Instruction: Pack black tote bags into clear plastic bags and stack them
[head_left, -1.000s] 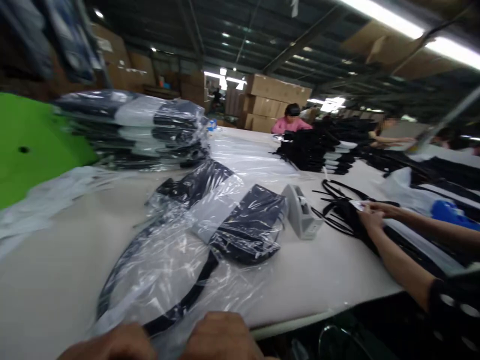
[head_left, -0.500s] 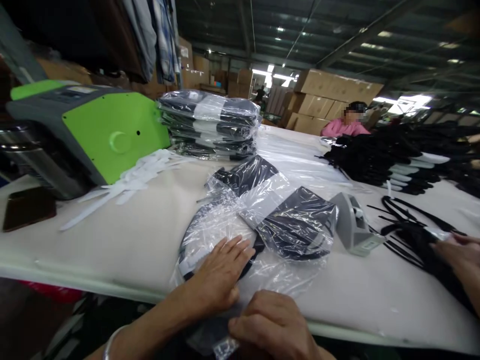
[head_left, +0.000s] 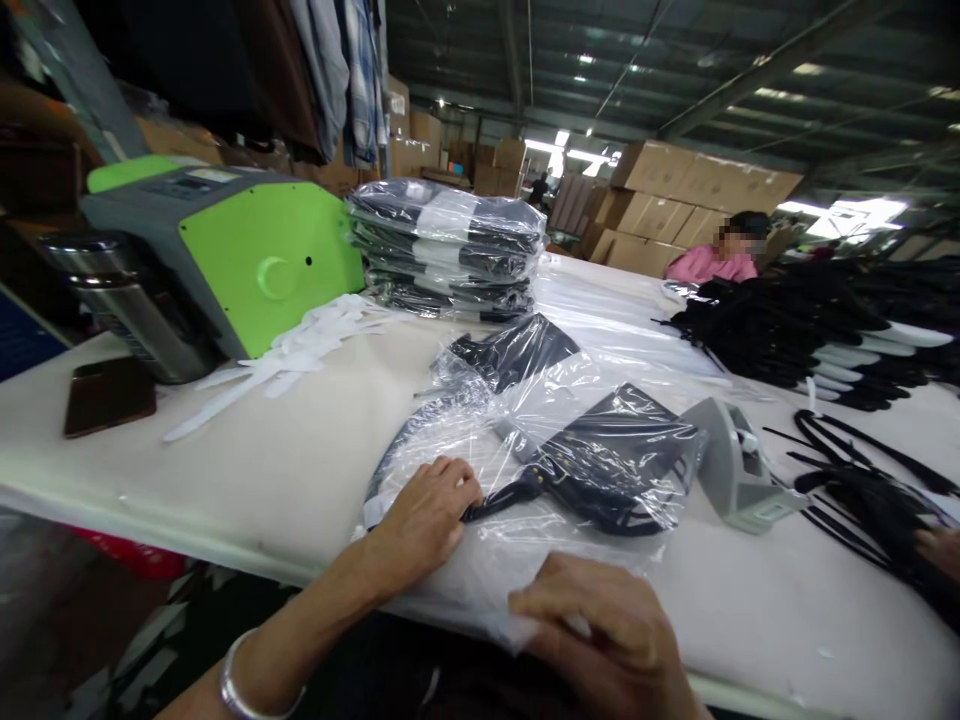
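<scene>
In front of me on the table lies a black item (head_left: 626,440) with straps and small gold-coloured studs, inside a clear plastic bag (head_left: 555,540). A pale band (head_left: 551,405) crosses it. My left hand (head_left: 431,515) rests on the bag with its fingers curled over a black strap (head_left: 514,492); plastic lies between or around them, and I cannot tell which. Closer to the table's front edge, my right hand (head_left: 600,620) is closed in a pinch on the edge of the plastic bag. Part of the strap is hidden beneath my left hand.
A green and grey machine (head_left: 281,260), a steel flask (head_left: 139,310) and a phone (head_left: 111,395) stand left, beside white strips (head_left: 300,345). Wrapped items (head_left: 446,250) are stacked behind. A grey dispenser (head_left: 742,470) and another person's hand (head_left: 941,550) with black straps are right.
My left hand has gone from lying flat to curled fingers over the strap. My right hand has shifted slightly right, and the bag's near edge is pulled out. The view has turned a little left.
</scene>
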